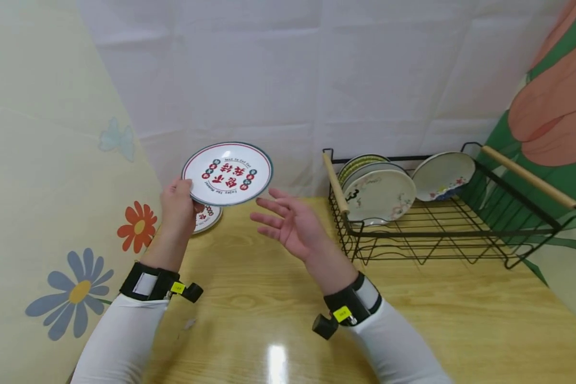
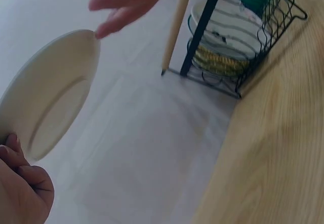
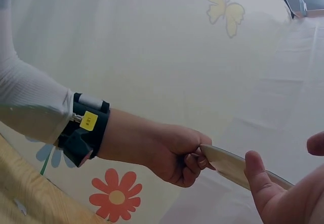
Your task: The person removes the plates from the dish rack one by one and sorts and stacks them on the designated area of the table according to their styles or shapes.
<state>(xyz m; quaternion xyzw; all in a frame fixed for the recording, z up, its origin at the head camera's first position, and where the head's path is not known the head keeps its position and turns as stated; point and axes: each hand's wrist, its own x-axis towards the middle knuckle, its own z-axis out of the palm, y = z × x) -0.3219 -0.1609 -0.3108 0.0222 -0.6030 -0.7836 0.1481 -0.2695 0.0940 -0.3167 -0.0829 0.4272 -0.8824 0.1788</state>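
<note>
My left hand (image 1: 177, 205) grips a white plate (image 1: 228, 173) by its left edge, thumb on top and fingers curled beneath. The plate has a green and red rim with red lettering, and it is held above the table, tilted. In the left wrist view its plain underside (image 2: 55, 97) shows. My right hand (image 1: 295, 226) is spread with the palm partly upward, its fingertips close to the plate's right edge. Behind my left hand, a second plate (image 1: 208, 218) with similar markings lies on the table, mostly hidden.
To the right stands a black wire dish rack (image 1: 441, 234) with wooden handles. Several plates lean in its left part, a floral one (image 1: 379, 194) in front, and another plate (image 1: 444, 176) leans farther right. A white cloth (image 1: 249, 80) hangs behind the wooden table (image 1: 240, 309).
</note>
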